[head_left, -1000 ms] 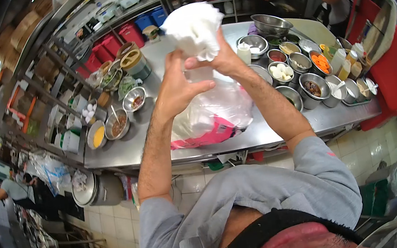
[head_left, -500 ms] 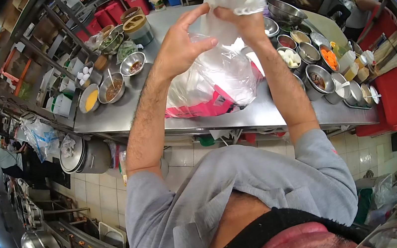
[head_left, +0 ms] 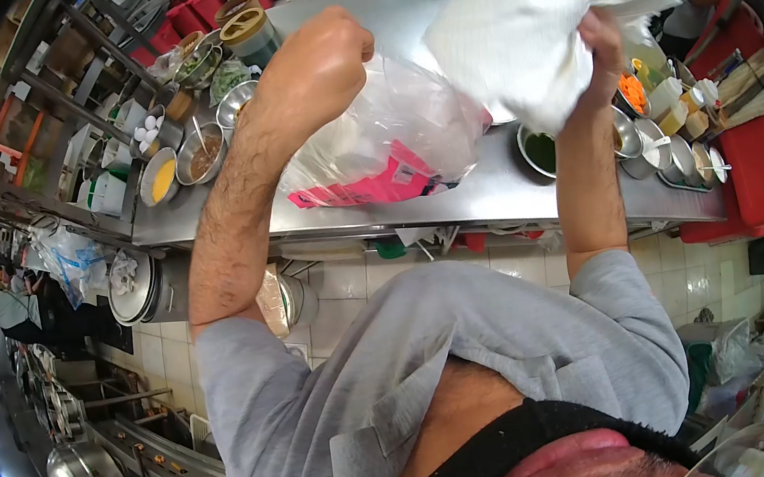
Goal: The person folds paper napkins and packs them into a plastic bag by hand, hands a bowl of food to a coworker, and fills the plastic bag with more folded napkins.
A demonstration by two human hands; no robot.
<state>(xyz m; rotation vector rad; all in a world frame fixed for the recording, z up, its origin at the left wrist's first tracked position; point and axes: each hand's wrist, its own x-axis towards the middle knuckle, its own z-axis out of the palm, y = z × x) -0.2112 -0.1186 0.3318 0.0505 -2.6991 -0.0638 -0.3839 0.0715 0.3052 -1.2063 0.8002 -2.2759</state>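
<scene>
My left hand point(head_left: 317, 73) is closed like a fist above the upper left of a clear plastic bag point(head_left: 387, 127) with a pink printed panel. Its inner side is turned away, so anything in it is hidden. To the right, my right hand point(head_left: 603, 45) grips a large white cloth-like sheet point(head_left: 518, 27), spread out above the counter and partly covering the fingers. The bag lies on the steel counter point(head_left: 510, 183) near its front edge and holds something white.
Bowls of egg liquid point(head_left: 164, 178) and brown sauce point(head_left: 200, 154) stand at the left. A bowl of green liquid point(head_left: 539, 150), orange pieces point(head_left: 632, 94) and squeeze bottles point(head_left: 669, 94) are at the right. One person point(head_left: 10, 309) is at far left.
The white bundle has opened out into a wide sheet and moved right with my right hand. My left hand has come away from it and closed.
</scene>
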